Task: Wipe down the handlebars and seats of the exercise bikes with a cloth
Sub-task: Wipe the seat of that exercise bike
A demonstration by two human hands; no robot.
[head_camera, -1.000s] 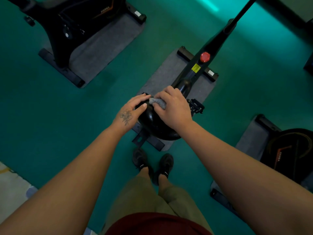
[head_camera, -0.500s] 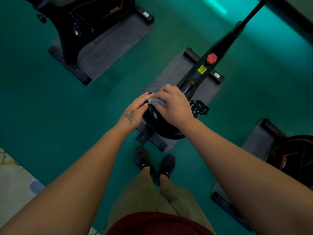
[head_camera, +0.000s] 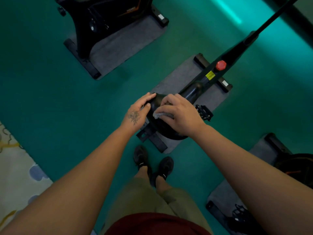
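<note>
Below the camera, at the middle of the view, a black seat (head_camera: 157, 122) of an exercise bike (head_camera: 218, 72) was seen from above, smooth, rounded and faintly glossy, broad at the near end and narrowing toward the frame. A small grey cloth (head_camera: 160, 114), soft and nubbly in texture, was held crumpled against the seat top by the right hand (head_camera: 181, 114), whose fingers were curled over it with the thumb pressed at its edge. The seat's left flank was steadied by the left hand (head_camera: 138, 112), fingers together and lightly bent over the rim; a dark tattoo was visible on its back. A round red knob (head_camera: 221, 65) and a yellow label (head_camera: 210, 75) were borne on the matte black frame. A flat grey mat (head_camera: 177, 78) of felt-like texture was laid under the bike on the teal floor (head_camera: 50, 99).
</note>
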